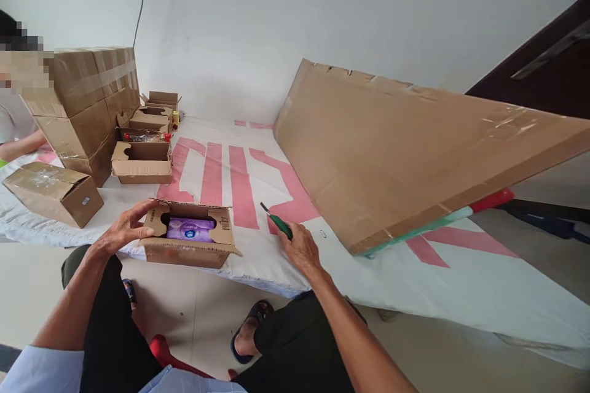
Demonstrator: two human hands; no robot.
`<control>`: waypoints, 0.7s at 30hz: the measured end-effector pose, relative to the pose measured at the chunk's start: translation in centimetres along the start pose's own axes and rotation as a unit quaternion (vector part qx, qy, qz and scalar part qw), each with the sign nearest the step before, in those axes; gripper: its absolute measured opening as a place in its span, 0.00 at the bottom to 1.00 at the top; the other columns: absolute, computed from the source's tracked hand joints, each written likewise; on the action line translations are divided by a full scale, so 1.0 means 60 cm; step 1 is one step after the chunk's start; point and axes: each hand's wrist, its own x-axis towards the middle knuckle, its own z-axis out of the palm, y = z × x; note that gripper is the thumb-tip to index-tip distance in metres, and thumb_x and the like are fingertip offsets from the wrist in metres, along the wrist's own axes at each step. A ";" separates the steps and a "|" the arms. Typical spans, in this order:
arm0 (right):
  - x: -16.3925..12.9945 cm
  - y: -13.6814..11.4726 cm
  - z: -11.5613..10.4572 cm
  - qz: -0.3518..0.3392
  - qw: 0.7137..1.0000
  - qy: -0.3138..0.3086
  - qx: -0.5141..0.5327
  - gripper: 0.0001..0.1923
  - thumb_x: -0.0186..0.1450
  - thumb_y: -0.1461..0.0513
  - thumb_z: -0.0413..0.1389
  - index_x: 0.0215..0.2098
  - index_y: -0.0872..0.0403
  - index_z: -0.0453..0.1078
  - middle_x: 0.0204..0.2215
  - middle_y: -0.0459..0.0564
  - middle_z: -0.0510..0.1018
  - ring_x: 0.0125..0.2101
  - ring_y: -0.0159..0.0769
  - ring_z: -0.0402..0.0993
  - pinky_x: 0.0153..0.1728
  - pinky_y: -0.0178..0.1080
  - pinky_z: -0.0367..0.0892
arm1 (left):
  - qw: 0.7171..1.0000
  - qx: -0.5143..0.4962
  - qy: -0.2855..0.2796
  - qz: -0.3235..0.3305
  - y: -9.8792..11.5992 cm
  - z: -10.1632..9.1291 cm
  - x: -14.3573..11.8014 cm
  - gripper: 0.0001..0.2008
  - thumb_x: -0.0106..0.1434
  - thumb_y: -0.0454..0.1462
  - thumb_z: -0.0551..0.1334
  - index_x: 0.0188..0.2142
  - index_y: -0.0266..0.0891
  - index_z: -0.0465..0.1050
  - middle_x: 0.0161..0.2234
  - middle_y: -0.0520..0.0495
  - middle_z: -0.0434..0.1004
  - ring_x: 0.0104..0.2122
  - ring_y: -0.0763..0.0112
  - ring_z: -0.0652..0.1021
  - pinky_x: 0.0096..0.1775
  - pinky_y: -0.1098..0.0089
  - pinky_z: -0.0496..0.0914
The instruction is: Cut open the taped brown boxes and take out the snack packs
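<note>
A small open cardboard box (191, 250) sits at the near edge of a white sheet with pink lettering (230, 184). Inside it lies a purple packet (190, 229). My left hand (120, 231) rests on the box's left flap, fingers spread. My right hand (300, 247) lies on the sheet to the right of the box and grips a green-handled cutter (278, 221) whose tip points up and left.
A large flat cardboard carton (391, 159) leans over the sheet at right. Several small open boxes (142, 161) and a stack of taped cartons (87, 104) stand at left, with another closed box (55, 193). A person sits at the far left edge. A dark door is at right.
</note>
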 end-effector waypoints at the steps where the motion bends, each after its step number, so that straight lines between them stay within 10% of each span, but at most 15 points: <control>1: -0.003 0.003 0.012 0.004 1.000 0.006 -0.009 0.21 0.68 0.56 0.50 0.53 0.54 0.75 0.47 0.62 0.81 0.52 0.53 0.74 0.56 0.52 0.68 | 1.000 0.008 -0.005 -0.008 -0.005 -0.004 -0.001 0.48 0.56 0.59 0.75 0.72 0.48 0.69 0.77 0.39 0.61 0.74 0.30 0.61 0.69 0.43 0.66; 12: -0.019 0.014 0.052 0.006 0.995 0.066 -0.079 0.25 0.73 0.52 0.48 0.58 0.56 0.75 0.53 0.67 0.77 0.55 0.61 0.68 0.55 0.57 0.64 | 0.994 0.078 -0.076 0.019 -0.004 -0.016 0.004 0.71 0.46 0.58 0.82 0.80 0.48 0.48 0.79 0.32 0.51 0.75 0.34 0.60 0.69 0.45 0.66; 21: -0.036 -0.049 0.048 -0.077 0.984 0.065 0.145 0.27 0.72 0.45 0.51 0.57 0.52 0.76 0.55 0.66 0.79 0.59 0.58 0.72 0.60 0.59 0.68 | 0.980 0.177 -0.076 0.051 0.010 -0.013 0.025 0.66 0.47 0.47 0.83 0.79 0.49 0.52 0.76 0.34 0.55 0.72 0.39 0.64 0.65 0.49 0.71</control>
